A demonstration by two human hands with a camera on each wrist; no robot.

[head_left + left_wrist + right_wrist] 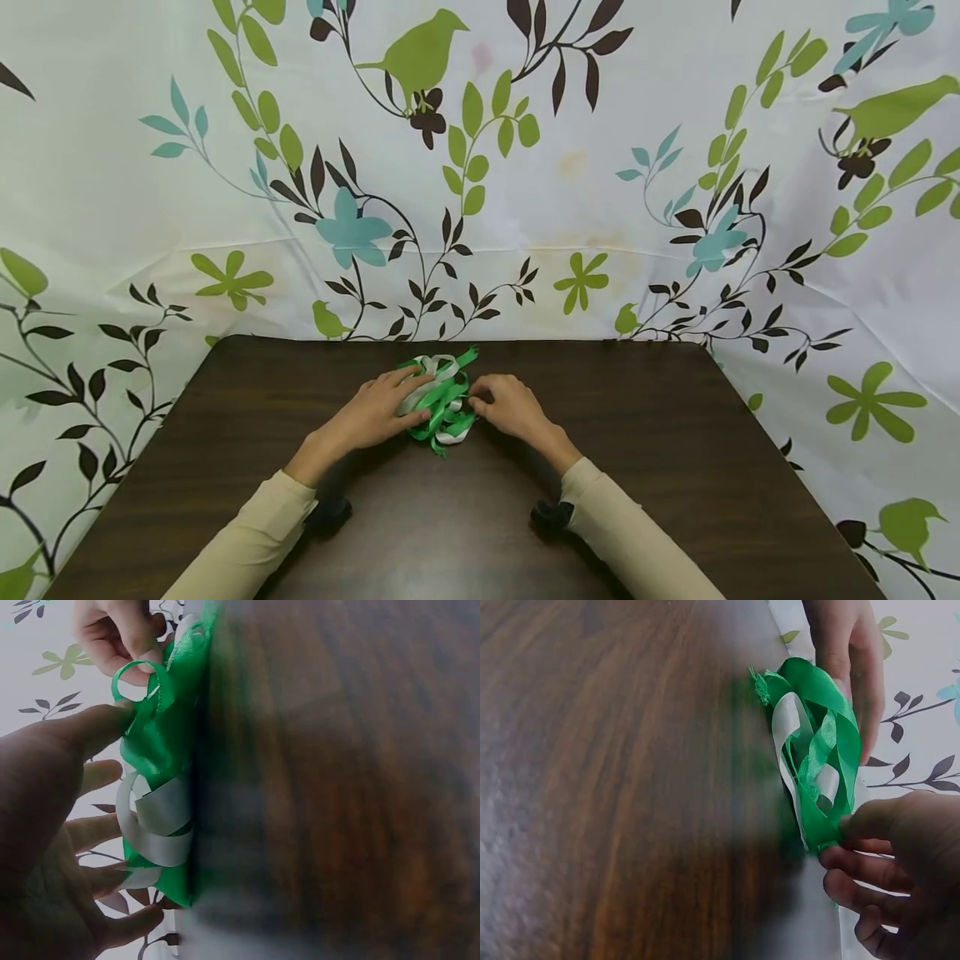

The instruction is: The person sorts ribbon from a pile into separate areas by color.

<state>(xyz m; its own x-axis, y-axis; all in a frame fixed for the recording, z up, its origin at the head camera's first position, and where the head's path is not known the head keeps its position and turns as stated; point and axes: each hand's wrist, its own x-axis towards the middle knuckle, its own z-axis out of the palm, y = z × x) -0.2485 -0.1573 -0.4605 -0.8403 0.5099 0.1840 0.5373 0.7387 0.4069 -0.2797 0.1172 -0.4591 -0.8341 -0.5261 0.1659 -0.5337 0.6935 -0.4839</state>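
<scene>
Nearest of all, two pale sleeves come up from below, one behind each hand, and there between the two hands sits the tangle of green and white ribbons, right on the dark surface. The left hand is spread, fingers loosely extended over the near side of the tangle, thumb touching it, nothing gripped. The right hand has fingers bent, thumb and forefinger pinching a bit of ribbon at its edge. This stuff looks satiny: I'd judge it very light, floppy and rather slippery, not fragile, though it could snag in the knot. Best hold, I'd say, is the raised green loop by the left thumb; the frayed end, away from the right hand's fingertips, looks poor to tug. Containers? None shows; beyond both hands hangs leaf-patterned cloth.
</scene>
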